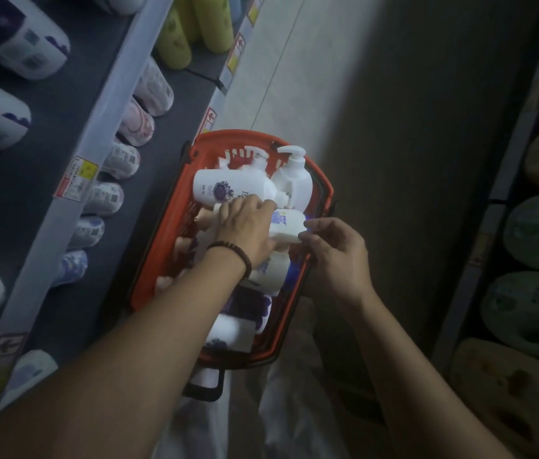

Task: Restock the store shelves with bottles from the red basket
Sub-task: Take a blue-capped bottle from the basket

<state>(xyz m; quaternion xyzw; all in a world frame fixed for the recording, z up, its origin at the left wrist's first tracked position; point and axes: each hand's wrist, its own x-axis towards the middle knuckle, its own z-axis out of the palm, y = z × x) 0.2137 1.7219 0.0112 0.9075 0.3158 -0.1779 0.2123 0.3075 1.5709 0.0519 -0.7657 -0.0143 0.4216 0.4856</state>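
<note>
Left hand [245, 226]: my fingers curl down over the near end of a small white bottle [286, 225] and grip it from above, inside the red basket [324, 193].
Right hand [337, 250]: thumb and forefinger pinch the far end of the same bottle, just over the basket's right rim; the other fingers fold loosely behind them.
Small white bottle: lying on its side with its blue label up, held between both my hands and resting on the pile of other bottles.
Large white bottle [231, 188]: on its side with a purple flower print, touching the knuckles of my left hand.
Pump bottle [294, 173]: upright at the far end of the basket, just beyond the small bottle.
Red basket: on the pale floor [294, 77], beside the left shelf edge [102, 137].
Shelf bottles [126, 160]: white ones in a row along the lower left shelf, well apart from my fingers.
Bead bracelet [231, 256]: around my left wrist.
</note>
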